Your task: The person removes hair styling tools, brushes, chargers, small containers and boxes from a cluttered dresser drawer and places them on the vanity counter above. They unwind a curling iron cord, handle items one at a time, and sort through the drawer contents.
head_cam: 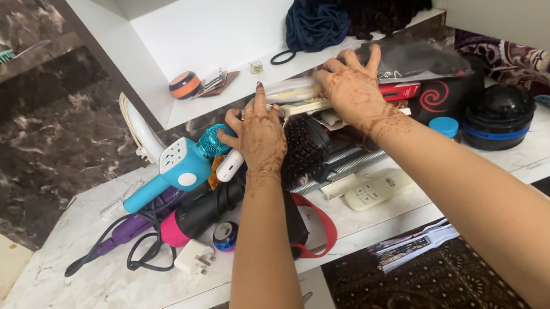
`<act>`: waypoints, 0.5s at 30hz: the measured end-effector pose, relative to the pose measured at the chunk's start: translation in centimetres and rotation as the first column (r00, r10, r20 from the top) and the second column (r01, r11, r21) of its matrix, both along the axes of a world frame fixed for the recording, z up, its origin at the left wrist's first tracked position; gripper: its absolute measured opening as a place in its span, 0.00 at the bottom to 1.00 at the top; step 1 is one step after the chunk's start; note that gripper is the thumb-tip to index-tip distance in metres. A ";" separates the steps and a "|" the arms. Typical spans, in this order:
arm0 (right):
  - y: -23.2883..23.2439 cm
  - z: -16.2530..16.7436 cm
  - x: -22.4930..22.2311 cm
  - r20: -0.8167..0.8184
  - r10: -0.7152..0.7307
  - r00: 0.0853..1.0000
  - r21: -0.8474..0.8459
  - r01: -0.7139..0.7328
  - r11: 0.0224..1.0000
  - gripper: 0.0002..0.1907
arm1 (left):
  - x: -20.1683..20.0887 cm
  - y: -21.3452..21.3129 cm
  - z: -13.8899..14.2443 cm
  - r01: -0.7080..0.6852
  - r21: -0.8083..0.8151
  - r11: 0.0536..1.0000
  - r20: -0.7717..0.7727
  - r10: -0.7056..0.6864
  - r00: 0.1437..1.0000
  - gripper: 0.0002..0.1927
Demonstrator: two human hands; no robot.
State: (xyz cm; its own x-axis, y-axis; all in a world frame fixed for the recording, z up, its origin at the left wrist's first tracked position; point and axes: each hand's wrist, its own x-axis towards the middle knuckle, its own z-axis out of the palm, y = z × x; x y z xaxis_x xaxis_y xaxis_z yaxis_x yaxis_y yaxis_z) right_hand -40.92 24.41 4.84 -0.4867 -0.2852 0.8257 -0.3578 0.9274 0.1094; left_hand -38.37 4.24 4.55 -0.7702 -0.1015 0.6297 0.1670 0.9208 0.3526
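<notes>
Hands: both reached into clutter under the white shelf.
Left hand: fingers apart, resting on the black round bristle brush, beside the turquoise hair tool.
Right hand: fingers spread flat on the red flat packet and pale items, gripping nothing.
Worktop: white marble, carrying a black-and-pink dryer.

White shelf, dark marble wall.

Two hair dryers, one round brush, two hands
</notes>
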 end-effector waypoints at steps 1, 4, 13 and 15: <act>0.0 0.0 0.1 0.064 0.008 0.998 -0.027 -0.006 1.000 0.12 | 0.2 0.0 0.0 0.007 0.010 1.000 0.019 -0.008 1.000 0.28; 0.2 0.6 0.6 0.157 0.053 0.986 -0.094 -0.039 0.995 0.14 | 1.0 0.1 0.5 0.016 0.015 1.000 0.005 -0.016 1.000 0.29; 2.2 2.9 9.0 0.033 0.235 0.971 -0.015 -0.235 0.972 0.20 | 8.9 2.8 0.9 0.089 -0.030 0.996 -0.327 -0.094 0.940 0.29; 3.4 3.0 12.6 0.112 0.286 0.952 -0.048 -0.283 0.958 0.16 | 12.1 3.7 0.3 0.188 -0.051 0.981 -0.325 -0.194 0.926 0.27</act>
